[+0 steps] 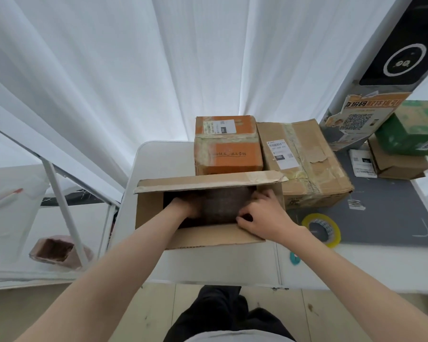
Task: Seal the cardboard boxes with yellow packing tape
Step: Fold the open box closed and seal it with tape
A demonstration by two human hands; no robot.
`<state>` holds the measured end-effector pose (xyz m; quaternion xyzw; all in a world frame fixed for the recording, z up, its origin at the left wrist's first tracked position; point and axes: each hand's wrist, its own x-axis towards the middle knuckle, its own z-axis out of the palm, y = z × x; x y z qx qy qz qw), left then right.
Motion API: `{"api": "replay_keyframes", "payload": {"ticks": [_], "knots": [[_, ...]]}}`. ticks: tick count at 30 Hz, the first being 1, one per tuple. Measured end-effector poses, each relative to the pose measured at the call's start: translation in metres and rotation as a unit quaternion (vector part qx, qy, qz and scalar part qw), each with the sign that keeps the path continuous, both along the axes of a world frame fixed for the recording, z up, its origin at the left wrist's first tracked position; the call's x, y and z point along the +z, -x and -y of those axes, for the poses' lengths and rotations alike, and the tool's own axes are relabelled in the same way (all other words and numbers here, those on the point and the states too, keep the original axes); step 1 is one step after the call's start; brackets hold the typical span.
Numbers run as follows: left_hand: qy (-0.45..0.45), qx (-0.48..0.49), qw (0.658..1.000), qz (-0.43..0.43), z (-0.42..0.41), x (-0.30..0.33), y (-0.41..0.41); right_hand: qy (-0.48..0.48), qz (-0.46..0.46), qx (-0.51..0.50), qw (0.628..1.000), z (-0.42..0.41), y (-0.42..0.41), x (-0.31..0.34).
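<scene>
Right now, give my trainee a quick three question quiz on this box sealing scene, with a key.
1. True or false: the open cardboard box in front of the person already has its flaps shut.
2. Where does the roll of yellow tape lie? A) inside the open box B) on the grey mat, to the right of the open box C) on top of the orange box
3. Fill in: the left hand reaches ____ the open box, while the right hand rests at its right edge.

Key: 1 false; 2 B; 3 into
</scene>
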<state>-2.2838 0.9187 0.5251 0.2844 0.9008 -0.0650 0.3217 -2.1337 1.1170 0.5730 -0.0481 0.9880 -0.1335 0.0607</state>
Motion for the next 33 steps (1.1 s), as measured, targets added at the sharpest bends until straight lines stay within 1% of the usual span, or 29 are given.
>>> {"api": "replay_keyframes", "payload": {"ticks": [1,3,4,7,10,13,15,16,17,19,20,22,23,24,25,28,31,32,33], "knots": [[-0.038,0.034,0.999,-0.008,-0.002,-0.001,0.002,0.003,-0.010,0.001,1.000,-0.001,-0.001,0.000],[-0.063,0.067,0.996,-0.019,-0.004,-0.002,0.007,0.016,-0.027,-0.004,1.000,-0.004,0.002,0.002],[-0.049,0.062,0.997,-0.017,-0.004,-0.001,0.012,0.020,-0.031,-0.006,0.999,-0.006,0.005,0.004],[-0.009,0.096,0.995,-0.006,0.003,0.005,0.022,0.037,-0.018,-0.006,0.999,-0.011,0.012,0.007],[-0.004,0.115,0.993,-0.036,0.007,0.012,0.029,0.057,-0.016,-0.004,0.998,-0.015,0.013,0.005],[0.036,0.095,0.989,-0.104,-0.001,0.023,0.023,0.074,-0.024,-0.005,0.997,-0.017,0.014,0.002],[0.068,0.050,0.985,-0.148,-0.010,0.035,0.015,0.092,-0.035,-0.004,0.995,-0.018,0.016,0.003],[0.066,0.031,0.985,-0.156,-0.014,0.040,0.013,0.104,-0.043,-0.004,0.994,-0.020,0.017,0.004],[0.046,0.020,0.986,-0.157,-0.018,0.048,0.011,0.117,-0.052,-0.005,0.992,-0.022,0.018,0.005],[-0.039,0.020,0.990,-0.134,-0.025,0.065,0.005,0.131,-0.066,-0.013,0.989,-0.027,0.018,0.009],[-0.098,0.024,0.990,-0.102,-0.028,0.072,0.001,0.126,-0.071,-0.022,0.989,-0.030,0.019,0.012],[-0.203,0.029,0.979,0.017,-0.031,0.083,-0.010,0.095,-0.080,-0.046,0.991,-0.038,0.019,0.016],[-0.227,0.020,0.971,0.076,-0.031,0.086,-0.017,0.079,-0.075,-0.066,0.992,-0.042,0.019,0.017],[-0.227,0.003,0.968,0.109,-0.030,0.086,-0.025,0.074,-0.061,-0.091,0.991,-0.048,0.019,0.018],[-0.216,-0.014,0.970,0.113,-0.028,0.085,-0.032,0.085,-0.045,-0.118,0.988,-0.053,0.020,0.020],[-0.201,-0.015,0.976,0.076,-0.020,0.076,-0.046,0.159,-0.022,-0.187,0.969,-0.064,0.020,0.020],[-0.205,-0.008,0.975,0.080,-0.013,0.076,-0.057,0.194,-0.010,-0.200,0.960,-0.069,0.018,0.018],[-0.194,-0.020,0.978,0.072,-0.010,0.076,-0.060,0.209,-0.010,-0.201,0.957,-0.070,0.018,0.018],[-0.179,-0.042,0.982,0.042,-0.007,0.075,-0.064,0.226,-0.014,-0.203,0.953,-0.071,0.018,0.018]]}}
